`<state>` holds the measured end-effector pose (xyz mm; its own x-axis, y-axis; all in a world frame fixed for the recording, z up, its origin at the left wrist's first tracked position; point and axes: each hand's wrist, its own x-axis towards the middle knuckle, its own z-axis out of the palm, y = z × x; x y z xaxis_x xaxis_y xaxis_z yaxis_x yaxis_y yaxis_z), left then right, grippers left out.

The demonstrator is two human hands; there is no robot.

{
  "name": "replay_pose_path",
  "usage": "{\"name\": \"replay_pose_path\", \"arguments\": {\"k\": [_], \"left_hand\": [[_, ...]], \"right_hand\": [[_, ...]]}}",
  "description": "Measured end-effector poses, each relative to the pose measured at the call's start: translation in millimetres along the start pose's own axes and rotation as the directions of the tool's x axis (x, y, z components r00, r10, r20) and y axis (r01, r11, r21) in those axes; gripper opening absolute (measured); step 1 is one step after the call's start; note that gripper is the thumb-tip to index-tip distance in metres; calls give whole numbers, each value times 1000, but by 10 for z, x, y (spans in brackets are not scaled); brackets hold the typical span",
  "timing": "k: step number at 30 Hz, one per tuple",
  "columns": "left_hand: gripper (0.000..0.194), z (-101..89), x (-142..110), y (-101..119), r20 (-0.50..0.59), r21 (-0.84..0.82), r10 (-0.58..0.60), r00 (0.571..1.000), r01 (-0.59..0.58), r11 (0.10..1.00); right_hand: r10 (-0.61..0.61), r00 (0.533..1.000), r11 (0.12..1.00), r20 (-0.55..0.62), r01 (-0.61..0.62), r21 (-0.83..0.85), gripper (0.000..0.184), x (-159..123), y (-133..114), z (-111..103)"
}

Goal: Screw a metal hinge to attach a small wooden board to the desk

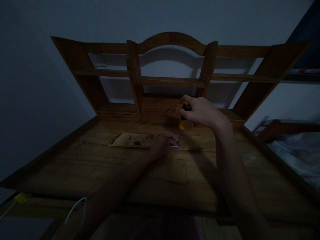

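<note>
My right hand (200, 111) is closed around the black and yellow handle of a screwdriver (183, 124). Its shaft slants down to a small metal hinge (175, 146) lying on the wooden desktop. Beside the shaft tip, the fingers of my left hand (163, 143) press at the left end of that hinge, seemingly steadying it. Just in front lies a small square wooden piece (177, 170) with small holes near its far edge. Left of my left hand a pale, rough strip of damaged wood (130, 140) runs along the surface. The dim light hides the screw under the tip.
A wooden shelf unit (171, 81) with several compartments stands at the back of the desktop (95, 166). A small metal piece (80, 143) lies at left. Near the front left edge are a yellow object (21, 198) and a white cord (83, 200). Bedding (295, 156) appears at right.
</note>
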<state>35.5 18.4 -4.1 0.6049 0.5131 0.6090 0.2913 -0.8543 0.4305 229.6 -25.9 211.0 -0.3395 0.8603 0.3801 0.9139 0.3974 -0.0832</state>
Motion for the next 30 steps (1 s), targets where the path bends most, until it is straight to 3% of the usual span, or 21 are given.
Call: {"name": "replay_pose_path", "arguments": {"k": [9, 17, 30], "left_hand": [[42, -19, 6, 6, 59, -6, -19, 998, 20, 1000], [43, -23, 18, 25, 48, -14, -19, 999, 20, 1000], [43, -17, -4, 5, 51, -38, -38, 998, 40, 998]], "right_hand": [[-150, 988, 981, -24, 152, 118, 34, 26, 51, 41], [-126, 992, 982, -27, 128, 135, 28, 19, 45, 34], [-121, 993, 984, -12, 122, 130, 42, -3, 23, -37]]}}
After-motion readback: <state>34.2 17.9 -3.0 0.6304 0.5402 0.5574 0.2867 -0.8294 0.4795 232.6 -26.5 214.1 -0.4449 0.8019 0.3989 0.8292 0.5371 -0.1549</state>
